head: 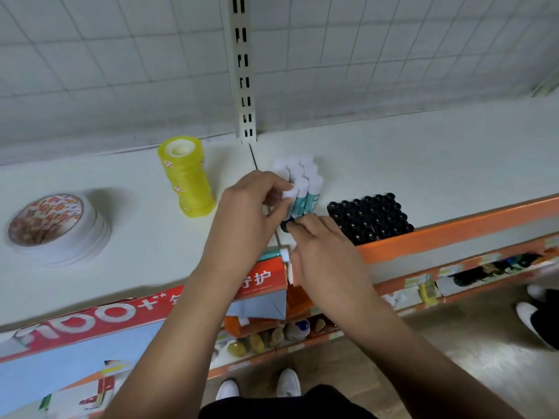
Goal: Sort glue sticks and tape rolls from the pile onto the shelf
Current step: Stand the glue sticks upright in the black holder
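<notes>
Left hand: your left hand [251, 207] is at the centre of the frame; its thumb and fingers pinch the white cap of a glue stick [294, 198]
Right hand: your right hand [326, 255] sits just below and right of the left one, the two close together; its curled fingertips close on the dark base of the same glue stick
Glue stick: held upright between both hands, teal body, touching the front of the standing group
Standing group: the other glue sticks [305, 176] stand upright, packed together on the shelf [423, 164] just above your hands, white caps up
Spare stick: a teal stick with a white cap [276, 254] shows left of your right hand; you cannot tell from here whether that hand holds it
Tape rolls: a yellow tape stack [187, 179] stands left of centre; a flat tape stack [57, 228] lies well apart from it at the left edge
Black block: a block of black caps [370, 217] sits right of your hands, against the orange shelf lip [453, 231]
Box: a red and blue box [121, 316] fills the lower left, under your left forearm
Backing: a slotted upright [242, 68] runs down the top centre over a wire grid panel [90, 55]
Below: lower shelves [272, 334] hold blurred goods; white shoes [289, 382] show at the bottom centre
</notes>
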### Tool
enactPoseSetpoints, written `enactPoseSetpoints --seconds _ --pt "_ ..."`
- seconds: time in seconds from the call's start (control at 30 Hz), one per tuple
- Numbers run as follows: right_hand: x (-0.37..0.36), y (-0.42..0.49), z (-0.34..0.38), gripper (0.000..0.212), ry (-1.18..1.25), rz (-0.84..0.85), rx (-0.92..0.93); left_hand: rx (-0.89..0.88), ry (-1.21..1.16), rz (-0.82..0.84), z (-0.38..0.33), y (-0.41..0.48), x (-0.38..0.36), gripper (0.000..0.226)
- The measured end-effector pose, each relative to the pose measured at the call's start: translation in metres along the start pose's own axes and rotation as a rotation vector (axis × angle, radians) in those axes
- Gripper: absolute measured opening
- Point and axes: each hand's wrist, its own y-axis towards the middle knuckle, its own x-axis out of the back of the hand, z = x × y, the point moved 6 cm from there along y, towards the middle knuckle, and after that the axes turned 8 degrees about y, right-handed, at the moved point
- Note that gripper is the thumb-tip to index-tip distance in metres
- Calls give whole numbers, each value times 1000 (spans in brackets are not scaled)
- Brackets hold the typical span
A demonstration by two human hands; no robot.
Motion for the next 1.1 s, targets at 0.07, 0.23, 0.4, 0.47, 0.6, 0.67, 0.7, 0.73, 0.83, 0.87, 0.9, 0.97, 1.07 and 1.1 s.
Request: enactPoseSetpoints --seconds 0.07,0.23,0.4,0.47,0.6,0.67,0.7,0.73,0.83,0.87,0.9,0.97,1.07,1.1 --pt "-1 0 0 41 3 28 5 32 13 -20 2 0 -1 13" --pt "-1 2 -4 44 63 36 14 126 13 -69 7 0 -5 12" --pt "3 2 -7 43 122 19 4 203 -63 -46 9 -5 -1 17" --pt "5 4 -8 41 132 19 6 207 -58 -7 9 -5 3 25" --pt "12 10 -12 34 211 15 6 210 31 88 16 -18 20 41" --pt "16 11 -12 31 245 4 4 190 143 209 23 -31 27 28" --pt "17 10 -11 30 260 -9 4 191 190 275 27 -39 30 21" --pt "19 10 -9 28 281 -22 5 204 210 334 31 -45 32 15" --pt "19 8 0 23 354 -43 26 267 193 410 37 -54 33 9" --pt "18 8 2 22 359 -36 32 272 213 391 38 -53 33 8" --pt "16 8 4 22 356 -26 35 263 250 362 37 -51 34 9" --pt "14 10 6 22 350 -6 38 240 301 322 36 -50 35 13" --pt "13 11 9 23 349 9 56 245 287 375 39 -52 35 21" --pt "12 12 11 23 345 11 65 243 286 403 41 -54 34 20"
